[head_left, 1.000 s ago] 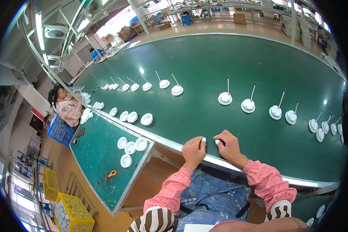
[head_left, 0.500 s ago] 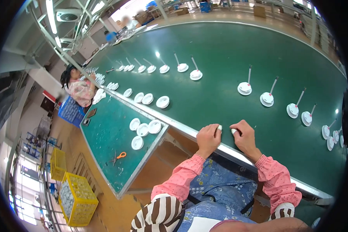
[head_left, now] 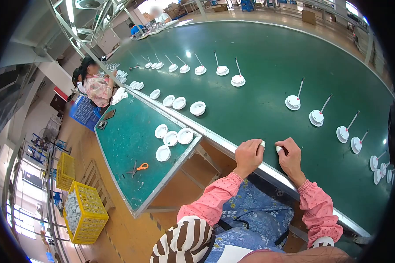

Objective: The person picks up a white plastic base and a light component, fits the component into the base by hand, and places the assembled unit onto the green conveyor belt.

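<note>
My left hand (head_left: 249,155) rests at the near edge of the green table (head_left: 259,114), its fingers curled closed and a white cover on the thumb tip. Just right of it, apart, my right hand (head_left: 289,158) is curled the same way, also with a white thumb cover. Nothing shows in either hand. Beyond them stand round white parts with upright stems, such as one (head_left: 292,102) and another (head_left: 238,80). A white round cup (head_left: 197,108) without a stem lies to the upper left of my left hand.
A lower side table (head_left: 118,153) at left holds several white cups (head_left: 163,153), orange-handled scissors (head_left: 142,166) and a phone (head_left: 109,114). A co-worker (head_left: 97,90) sits at its far end. Yellow crates (head_left: 90,212) stand on the floor.
The view has shifted, so the tables and parts appear further right and mostly higher or lower by area. Both hands keep their closed pose at the table edge.
</note>
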The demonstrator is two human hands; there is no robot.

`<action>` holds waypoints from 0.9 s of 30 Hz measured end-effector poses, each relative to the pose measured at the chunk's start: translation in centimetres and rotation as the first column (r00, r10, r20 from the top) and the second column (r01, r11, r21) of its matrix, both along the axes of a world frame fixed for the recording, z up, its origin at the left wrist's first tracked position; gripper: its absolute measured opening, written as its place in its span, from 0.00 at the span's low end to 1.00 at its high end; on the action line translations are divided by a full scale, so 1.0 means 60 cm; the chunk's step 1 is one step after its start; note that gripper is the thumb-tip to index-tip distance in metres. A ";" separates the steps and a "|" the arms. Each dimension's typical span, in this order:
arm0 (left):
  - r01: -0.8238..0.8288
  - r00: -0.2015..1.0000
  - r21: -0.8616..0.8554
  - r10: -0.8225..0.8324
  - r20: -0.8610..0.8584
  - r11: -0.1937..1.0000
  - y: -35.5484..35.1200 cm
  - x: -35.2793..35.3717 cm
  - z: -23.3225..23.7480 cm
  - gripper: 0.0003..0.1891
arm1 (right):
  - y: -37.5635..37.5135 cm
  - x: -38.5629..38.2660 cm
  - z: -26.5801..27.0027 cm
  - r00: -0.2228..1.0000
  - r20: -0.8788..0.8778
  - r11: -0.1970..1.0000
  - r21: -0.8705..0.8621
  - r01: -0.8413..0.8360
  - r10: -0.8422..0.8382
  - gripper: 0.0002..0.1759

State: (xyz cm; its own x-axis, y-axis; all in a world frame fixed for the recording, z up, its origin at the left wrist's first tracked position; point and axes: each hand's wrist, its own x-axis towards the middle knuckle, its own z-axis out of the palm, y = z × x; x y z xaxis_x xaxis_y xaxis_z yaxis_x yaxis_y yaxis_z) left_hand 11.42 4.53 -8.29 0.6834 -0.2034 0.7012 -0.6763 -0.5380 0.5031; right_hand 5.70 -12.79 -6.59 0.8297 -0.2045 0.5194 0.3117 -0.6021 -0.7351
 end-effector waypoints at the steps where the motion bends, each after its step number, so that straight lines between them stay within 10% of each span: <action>1: 0.003 1.000 -0.005 -0.003 0.003 1.000 0.000 0.000 -0.001 0.05 | 0.000 0.000 0.000 1.000 0.006 1.000 0.000 0.002 -0.002 0.09; 22: 0.010 1.000 -0.010 -0.010 0.003 1.000 0.006 0.006 -0.002 0.04 | 0.008 0.002 0.010 0.999 -0.026 0.997 0.073 0.029 -0.027 0.09; 27: -0.003 1.000 0.001 0.003 0.004 1.000 0.004 0.005 -0.004 0.04 | 0.044 -0.025 0.111 0.958 -0.114 0.934 0.279 -0.223 0.263 0.14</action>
State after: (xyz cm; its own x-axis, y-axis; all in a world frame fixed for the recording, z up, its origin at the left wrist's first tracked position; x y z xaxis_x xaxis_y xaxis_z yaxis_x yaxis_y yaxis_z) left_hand 11.74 4.80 -8.50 0.6812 -0.2026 0.7035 -0.6769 -0.5404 0.4998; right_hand 4.20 -10.18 0.07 0.9340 -0.0984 0.3435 0.3008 -0.3024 -0.9045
